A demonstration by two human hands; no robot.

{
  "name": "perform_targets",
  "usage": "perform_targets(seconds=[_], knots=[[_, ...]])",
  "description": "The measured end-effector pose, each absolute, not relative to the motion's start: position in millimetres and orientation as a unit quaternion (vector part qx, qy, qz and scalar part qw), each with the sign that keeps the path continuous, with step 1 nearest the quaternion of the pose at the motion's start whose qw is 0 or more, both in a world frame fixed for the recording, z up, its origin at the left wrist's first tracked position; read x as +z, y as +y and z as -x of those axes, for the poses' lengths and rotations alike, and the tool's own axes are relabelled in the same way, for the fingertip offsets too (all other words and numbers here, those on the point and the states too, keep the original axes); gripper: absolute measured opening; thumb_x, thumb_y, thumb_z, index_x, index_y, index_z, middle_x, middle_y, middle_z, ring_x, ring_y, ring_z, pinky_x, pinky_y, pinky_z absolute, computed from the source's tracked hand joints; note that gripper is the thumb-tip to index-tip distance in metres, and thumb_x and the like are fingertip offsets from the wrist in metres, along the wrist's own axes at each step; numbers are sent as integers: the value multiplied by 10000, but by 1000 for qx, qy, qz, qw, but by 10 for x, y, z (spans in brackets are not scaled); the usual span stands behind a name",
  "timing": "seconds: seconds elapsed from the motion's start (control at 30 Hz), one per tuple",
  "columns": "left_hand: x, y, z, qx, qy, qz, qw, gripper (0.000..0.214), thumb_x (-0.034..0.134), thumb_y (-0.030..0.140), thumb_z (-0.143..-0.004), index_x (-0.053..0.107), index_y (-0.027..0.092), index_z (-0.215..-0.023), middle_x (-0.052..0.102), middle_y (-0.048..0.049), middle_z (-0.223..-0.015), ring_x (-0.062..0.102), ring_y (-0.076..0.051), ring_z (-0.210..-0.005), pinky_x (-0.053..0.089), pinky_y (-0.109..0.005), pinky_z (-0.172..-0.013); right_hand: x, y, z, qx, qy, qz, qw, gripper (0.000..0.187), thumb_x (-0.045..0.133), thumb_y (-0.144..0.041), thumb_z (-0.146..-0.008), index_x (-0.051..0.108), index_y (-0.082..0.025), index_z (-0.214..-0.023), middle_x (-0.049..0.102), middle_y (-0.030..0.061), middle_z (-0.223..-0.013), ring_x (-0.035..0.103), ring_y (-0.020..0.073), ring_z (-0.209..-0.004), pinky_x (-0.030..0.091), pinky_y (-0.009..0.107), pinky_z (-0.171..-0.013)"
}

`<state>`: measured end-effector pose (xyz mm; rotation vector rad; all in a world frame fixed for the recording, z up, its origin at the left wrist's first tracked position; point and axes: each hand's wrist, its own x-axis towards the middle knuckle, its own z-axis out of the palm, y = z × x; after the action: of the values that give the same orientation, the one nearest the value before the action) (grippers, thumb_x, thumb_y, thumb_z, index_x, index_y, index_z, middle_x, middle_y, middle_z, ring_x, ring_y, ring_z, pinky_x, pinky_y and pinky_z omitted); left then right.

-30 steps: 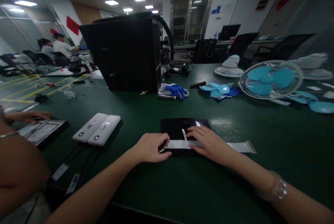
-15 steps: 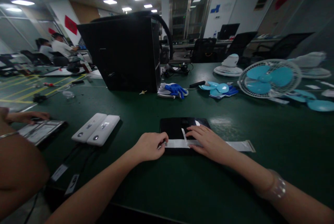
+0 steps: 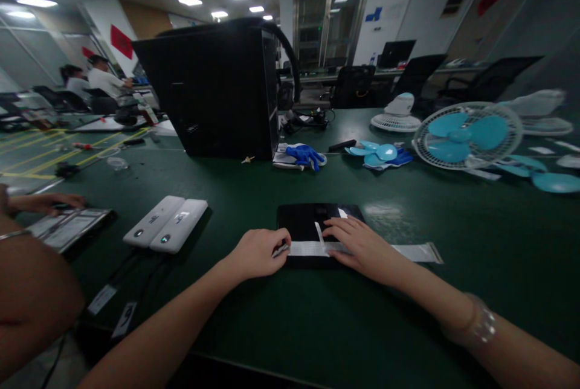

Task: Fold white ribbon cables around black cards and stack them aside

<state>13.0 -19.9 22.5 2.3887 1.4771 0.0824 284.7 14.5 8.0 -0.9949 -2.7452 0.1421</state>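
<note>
A flat black panel lies on the green table, with a white flat ribbon cable stretched across its near part and past its right edge. The cable's right end carries a connector. My left hand is closed in a pinch on the cable's left end at the panel's left edge. My right hand lies over the cable and panel, fingers stretched out and apart. Near its fingertips a narrow white strip crosses up from the cable; whether the fingers touch it I cannot tell.
Two white power-bank-like boxes with cables stand left. Further left, another person's hand rests at a framed device. A large black case, blue-and-white gloves, blue fan blades and a fan sit at the back.
My left hand's fingers have shifted very slightly at the cable's end. The right hand, the panel and the cable stay in place.
</note>
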Motion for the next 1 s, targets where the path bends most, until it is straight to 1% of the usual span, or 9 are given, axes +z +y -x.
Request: perform_targets(seconds=[0.2, 0.37, 0.5, 0.7, 0.83, 1.0], knots=[[236, -200, -127, 26, 513, -840, 176, 193, 466, 337, -884, 545, 260, -1043, 639, 16, -843, 593, -144, -716, 398, -259, -604, 79, 148, -2845, 50, -932, 342, 107, 375, 506, -415, -888, 562, -252, -1222, 493, 72, -1343, 428, 260, -1250, 319, 526, -1052], [222, -190, -113, 28, 524, -832, 179, 201, 457, 335, -887, 555, 261, -1047, 655, 1, -894, 607, -161, -764, 406, -267, -629, 92, 143, -2846, 55, -931, 347, 98, 378, 494, -424, -894, 565, -249, -1221, 492, 73, -1345, 426, 265, -1251, 322, 533, -1047], [201, -178, -100, 35, 525, -832, 177, 209, 446, 373, -896, 555, 278, -1046, 656, 6, -926, 611, -175, -797, 422, -281, -654, 91, 145, -2845, 54, -931, 346, 101, 387, 495, -430, -891, 560, -252, -1229, 489, 72, -1349, 425, 265, -1253, 326, 533, -1043], [196, -172, -116, 24, 536, -830, 155, 230, 446, 389, -899, 564, 264, -1051, 662, -8, -925, 619, -187, -815, 442, -296, -686, 86, 144, -2836, 42, -933, 342, 104, 363, 516, -398, -883, 568, -247, -1208, 500, 74, -1336, 432, 260, -1247, 329, 522, -1047], [175, -162, -107, 31, 541, -823, 173, 225, 472, 398, -890, 571, 271, -1048, 660, -7, -962, 622, -183, -835, 443, -278, -662, 86, 141, -2837, 41, -933, 341, 107, 361, 503, -407, -889, 568, -252, -1208, 500, 75, -1335, 440, 264, -1240, 332, 533, -1041], [154, -161, -93, 48, 536, -819, 199, 206, 473, 385, -891, 564, 285, -1046, 656, 8, -941, 616, -170, -809, 432, -270, -635, 88, 140, -2840, 42, -933, 344, 96, 375, 487, -426, -898, 562, -250, -1220, 490, 73, -1347, 427, 260, -1251, 318, 531, -1053]])
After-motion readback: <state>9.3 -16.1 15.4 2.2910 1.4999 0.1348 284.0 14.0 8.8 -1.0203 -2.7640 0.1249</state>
